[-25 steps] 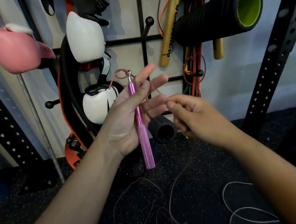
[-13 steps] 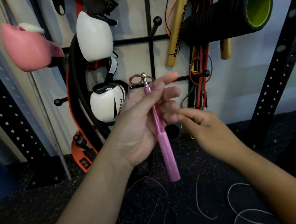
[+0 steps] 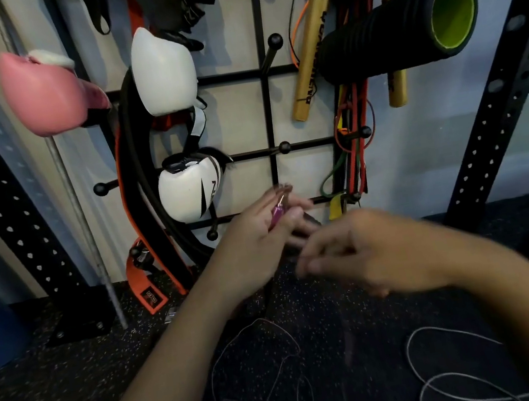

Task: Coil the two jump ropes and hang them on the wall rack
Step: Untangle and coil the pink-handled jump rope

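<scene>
dark speckled rubber floor (image 3: 77, 386), black grid wall rack (image 3: 271, 109) on a pale wall, perforated black uprights on both sides. rack's got a pink boxing glove (image 3: 41, 93), white gloves (image 3: 164, 70), a foam roller (image 3: 402, 29) and bands. left hand (image 3: 254, 233) has its fingers wrapped round the pink jump rope handle (image 3: 277, 214); its thin cord (image 3: 258, 367) is tangled on the floor, white rope (image 3: 457, 374) beside it, cut off at the bottom edge. right hand (image 3: 365, 253) is motion-blurred, fingers curled, can't tell if it's pinching cord.
</scene>
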The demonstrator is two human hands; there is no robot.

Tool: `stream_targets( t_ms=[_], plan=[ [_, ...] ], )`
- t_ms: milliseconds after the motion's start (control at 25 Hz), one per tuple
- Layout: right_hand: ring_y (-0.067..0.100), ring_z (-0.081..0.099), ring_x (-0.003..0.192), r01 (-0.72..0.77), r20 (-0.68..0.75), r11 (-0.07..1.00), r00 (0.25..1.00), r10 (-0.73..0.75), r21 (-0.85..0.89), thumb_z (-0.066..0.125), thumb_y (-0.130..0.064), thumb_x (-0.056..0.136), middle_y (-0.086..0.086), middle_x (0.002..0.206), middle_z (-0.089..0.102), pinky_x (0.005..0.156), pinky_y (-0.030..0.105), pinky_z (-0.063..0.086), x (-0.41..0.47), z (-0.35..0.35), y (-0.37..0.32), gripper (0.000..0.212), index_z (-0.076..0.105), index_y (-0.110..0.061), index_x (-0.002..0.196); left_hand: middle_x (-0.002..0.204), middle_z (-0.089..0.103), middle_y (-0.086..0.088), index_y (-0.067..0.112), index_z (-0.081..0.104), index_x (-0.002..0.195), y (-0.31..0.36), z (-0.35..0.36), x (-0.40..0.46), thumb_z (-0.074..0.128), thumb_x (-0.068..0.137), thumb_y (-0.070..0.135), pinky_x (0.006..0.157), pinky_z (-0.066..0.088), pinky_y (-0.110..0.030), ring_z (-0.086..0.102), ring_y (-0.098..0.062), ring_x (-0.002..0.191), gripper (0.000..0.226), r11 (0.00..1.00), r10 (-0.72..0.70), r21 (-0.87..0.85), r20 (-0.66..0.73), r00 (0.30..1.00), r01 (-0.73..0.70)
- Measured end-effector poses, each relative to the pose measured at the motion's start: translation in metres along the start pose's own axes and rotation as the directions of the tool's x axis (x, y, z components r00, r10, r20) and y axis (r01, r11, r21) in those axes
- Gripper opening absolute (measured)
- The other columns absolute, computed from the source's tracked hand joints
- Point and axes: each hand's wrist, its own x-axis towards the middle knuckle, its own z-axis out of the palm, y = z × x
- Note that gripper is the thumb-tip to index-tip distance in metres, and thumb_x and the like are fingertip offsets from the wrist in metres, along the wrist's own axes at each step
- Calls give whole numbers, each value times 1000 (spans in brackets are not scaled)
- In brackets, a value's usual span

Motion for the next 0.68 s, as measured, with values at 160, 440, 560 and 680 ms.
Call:
stream_targets(
  t_ms=[160, 440, 560, 680],
  plan=[
    [2, 41, 42, 91, -470, 995, 880, -64, 35, 74, -40, 85, -10, 50, 55, 45, 12, 34, -4, -29, 0, 15, 74, -26, 79, 53, 42, 6, 14, 61, 89, 1, 1, -4, 47, 101, 50, 49, 29, -31, 38, -10, 36, 41, 926, -129, -317, 247, 960, 206],
    [17, 67, 67, 220, -553, 967, 826, -113, 130, 64, -26, 100, 2, 77, 74, 63, 30, 56, 16, -13, 15, 10, 73, -26, 98, 74, 74, -7, 10, 68, 105, 8, -6, -2, 55, 97, 32, 44, 53, -21, 71, -16, 52, 26, 838, -67, -512, 248, 966, 189],
    [12, 47, 41, 185, -671, 962, 742, -2, 201, 71, -39, 93, -2, 50, 62, 44, 24, 41, 17, -10, 20, 23, 69, -20, 80, 67, 68, -2, 17, 74, 115, 3, 1, 0, 54, 97, 40, 33, 31, -16, 43, -3, 31, 35, 848, -51, -512, 180, 982, 138],
    [7, 39, 45, 162, -673, 966, 739, 17, 202, 64, -41, 98, -10, 48, 49, 49, 22, 35, 20, -7, 26, 31, 69, -20, 76, 69, 56, 2, 11, 72, 122, 0, 0, 2, 55, 98, 31, 33, 20, -18, 30, 0, 32, 35, 796, -26, -589, 195, 981, 138]
  ],
)
